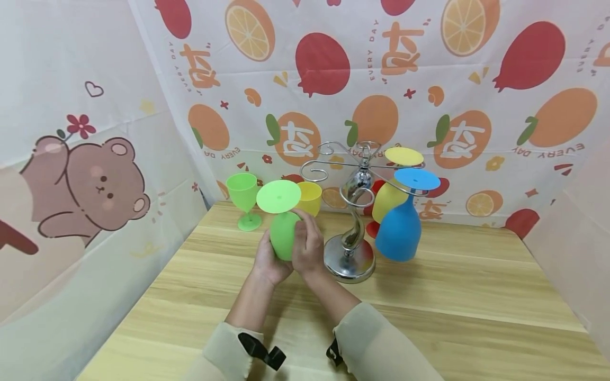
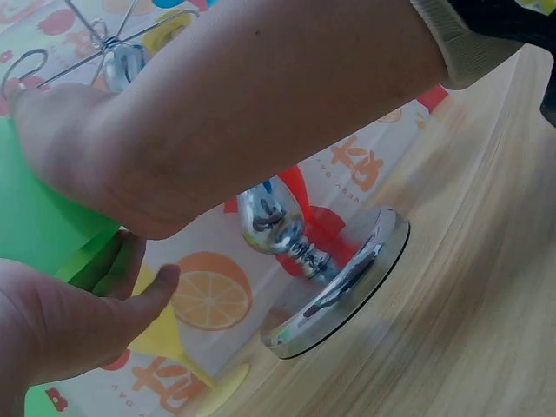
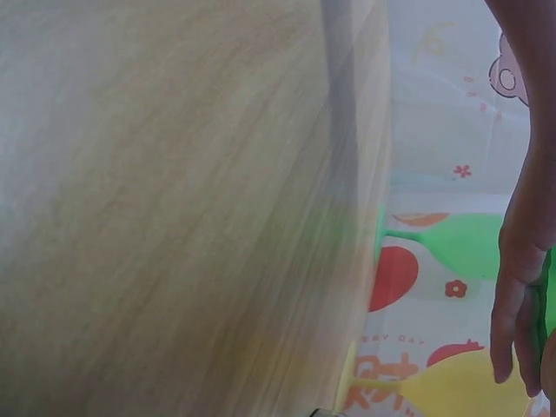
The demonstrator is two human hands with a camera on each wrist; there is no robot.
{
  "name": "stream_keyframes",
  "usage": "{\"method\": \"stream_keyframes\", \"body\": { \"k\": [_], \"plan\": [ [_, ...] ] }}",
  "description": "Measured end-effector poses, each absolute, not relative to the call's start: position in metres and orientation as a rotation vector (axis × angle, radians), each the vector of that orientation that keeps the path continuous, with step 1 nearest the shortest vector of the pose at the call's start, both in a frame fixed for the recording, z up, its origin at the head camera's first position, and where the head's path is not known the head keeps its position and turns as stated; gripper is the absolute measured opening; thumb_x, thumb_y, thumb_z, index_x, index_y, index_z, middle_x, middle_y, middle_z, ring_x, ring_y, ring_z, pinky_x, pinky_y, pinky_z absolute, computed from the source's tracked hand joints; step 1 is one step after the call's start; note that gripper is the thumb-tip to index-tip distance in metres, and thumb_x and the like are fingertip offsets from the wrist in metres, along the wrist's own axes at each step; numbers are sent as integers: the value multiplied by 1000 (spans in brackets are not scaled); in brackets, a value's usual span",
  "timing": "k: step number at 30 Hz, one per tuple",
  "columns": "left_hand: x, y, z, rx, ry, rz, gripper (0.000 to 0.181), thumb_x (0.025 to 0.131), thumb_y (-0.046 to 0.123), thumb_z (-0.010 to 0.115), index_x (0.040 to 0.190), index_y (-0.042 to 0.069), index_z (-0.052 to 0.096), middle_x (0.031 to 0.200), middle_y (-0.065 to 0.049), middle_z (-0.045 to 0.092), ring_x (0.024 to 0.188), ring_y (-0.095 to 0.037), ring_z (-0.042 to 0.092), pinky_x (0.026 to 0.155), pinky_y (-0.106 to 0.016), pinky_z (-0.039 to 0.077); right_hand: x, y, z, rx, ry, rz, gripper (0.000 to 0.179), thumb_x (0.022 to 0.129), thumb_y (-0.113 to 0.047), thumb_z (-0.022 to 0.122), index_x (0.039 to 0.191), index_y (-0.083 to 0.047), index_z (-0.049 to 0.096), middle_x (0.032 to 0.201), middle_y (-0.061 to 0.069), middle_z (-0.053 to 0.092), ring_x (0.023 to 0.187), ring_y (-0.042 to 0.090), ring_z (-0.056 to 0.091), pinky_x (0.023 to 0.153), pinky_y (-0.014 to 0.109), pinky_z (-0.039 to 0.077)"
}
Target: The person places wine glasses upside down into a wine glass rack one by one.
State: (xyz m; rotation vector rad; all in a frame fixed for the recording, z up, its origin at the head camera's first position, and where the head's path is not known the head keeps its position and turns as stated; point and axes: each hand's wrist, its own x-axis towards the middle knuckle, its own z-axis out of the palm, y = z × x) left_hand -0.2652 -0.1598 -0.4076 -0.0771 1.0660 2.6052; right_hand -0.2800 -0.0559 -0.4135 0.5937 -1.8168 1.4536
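Observation:
A green plastic goblet [image 1: 284, 235] is held upside down, its round foot on top, left of the metal goblet rack [image 1: 350, 259]. My left hand [image 1: 269, 264] grips its bowl from the left and below. The right hand [image 1: 308, 246] holds the same bowl from the right, fingers near the stem. In the left wrist view the right forearm crosses in front of the rack. A blue goblet [image 1: 400, 233] and a yellow goblet [image 1: 385, 203] hang upside down from the rack's right-hand wire loops.
Another green goblet [image 1: 243, 193] stands upright at the back left. A second yellow goblet [image 1: 311, 197] stands behind the held one. Part of a red goblet [image 1: 373, 228] shows behind the rack. Printed cloth [image 1: 324, 63] hangs behind the wooden table [image 1: 476, 296].

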Motion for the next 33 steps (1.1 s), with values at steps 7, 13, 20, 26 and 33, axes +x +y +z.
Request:
{"method": "stream_keyframes", "body": {
  "k": [7,13,20,26,33],
  "plan": [
    [-264,-155,-406,-27,1449,2626,43,102,54,32,110,21,59,98,5,61,86,-10,60,75,-24,52,-278,-50,-411,600,-1754,1436,53,107,-45,26,121,-7,62,110,12,67,99,25,64,84,41,54],
    [-258,-152,-401,-8,2156,2580,55,102,59,32,116,17,64,103,-1,63,89,-14,60,77,-29,52,-275,-43,-409,631,-1706,1449,52,107,-44,29,118,-8,64,106,12,68,94,26,64,77,40,54],
    [-252,-160,-400,523,2715,2319,53,102,52,38,135,15,59,124,-10,62,100,-19,61,77,-26,56,-269,-40,-403,603,-1730,1521,41,108,-33,31,119,-9,63,106,13,67,87,25,62,70,37,53],
    [-249,-166,-397,804,2701,2215,71,89,56,63,143,12,50,134,-14,56,113,-16,57,87,-29,55,-262,-35,-396,620,-1761,1607,32,108,-16,33,125,-7,59,103,16,65,78,25,59,61,32,52],
    [-245,-163,-392,865,2684,2234,66,90,50,66,142,11,52,132,-15,58,112,-13,58,88,-28,54,-255,-26,-392,638,-1846,1620,39,108,-37,29,124,-9,52,91,13,63,69,17,56,55,26,50]
  ]
}}
